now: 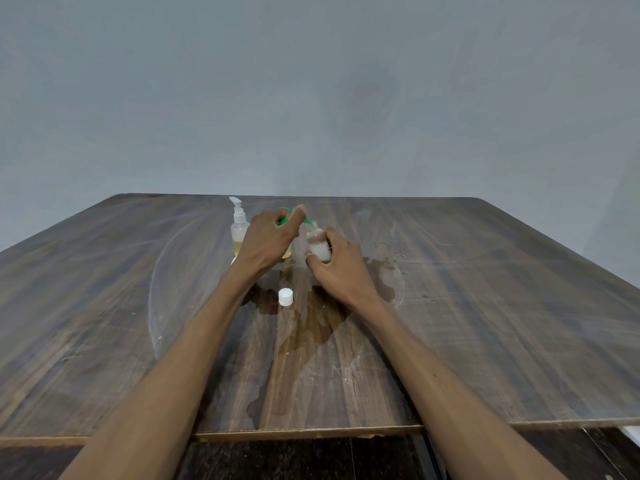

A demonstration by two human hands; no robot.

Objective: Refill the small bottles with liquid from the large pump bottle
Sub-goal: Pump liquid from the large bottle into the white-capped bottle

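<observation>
Large pump bottle (288,251) with a green pump head (284,220), upright at the far middle of the worktop, its body almost wholly hidden behind the left hand; only a yellowish sliver near its base and parts of the green head and spout show. Small clear bottle (318,244), uncapped, standing just right of the pump bottle with its open neck under the green spout tip; white liquid fills its lower part. Its white ribbed cap (285,296) lies apart on the worktop, nearer the viewer. Second small bottle (239,233), clear with a white pump top, upright just left of the large bottle, holding pale yellow liquid in its lower half.
</observation>
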